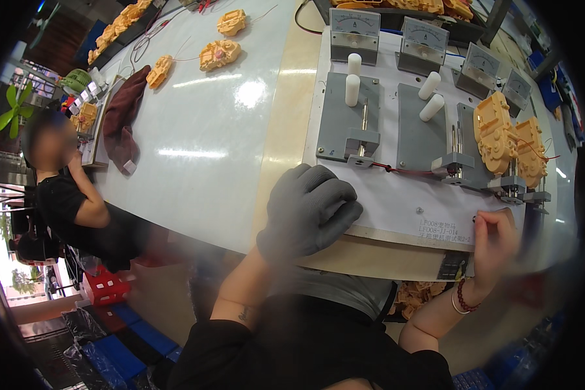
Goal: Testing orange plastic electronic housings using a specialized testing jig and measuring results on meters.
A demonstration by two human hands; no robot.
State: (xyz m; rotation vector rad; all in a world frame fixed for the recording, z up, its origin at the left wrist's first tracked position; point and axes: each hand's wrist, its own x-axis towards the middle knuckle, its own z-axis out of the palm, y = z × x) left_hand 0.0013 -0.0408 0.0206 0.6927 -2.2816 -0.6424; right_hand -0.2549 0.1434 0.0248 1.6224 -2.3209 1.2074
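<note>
My left hand (311, 209) wears a grey glove and rests over the near edge of a white fixture board (396, 201). Its fingers are curled in, and nothing shows between them. Bare, my right hand (495, 239) is at the board's near right edge, thumb and forefinger pinched at a small dark thing too small to name. Beyond it, yellow-orange plastic housings (496, 133) sit on the right-hand test stations, with a thin red wire hanging off. Grey plates (348, 130) with white pegs (351, 90) and metal spring-pin clamps (363, 143) line the board.
Several analog meters (355, 36) stand along the board's far side. More housings (220, 54) lie on the white table (208, 110) to the left, near a dark red cloth (125, 120). Another person (75, 195) sits at the far left. A red crate (105, 286) is on the floor.
</note>
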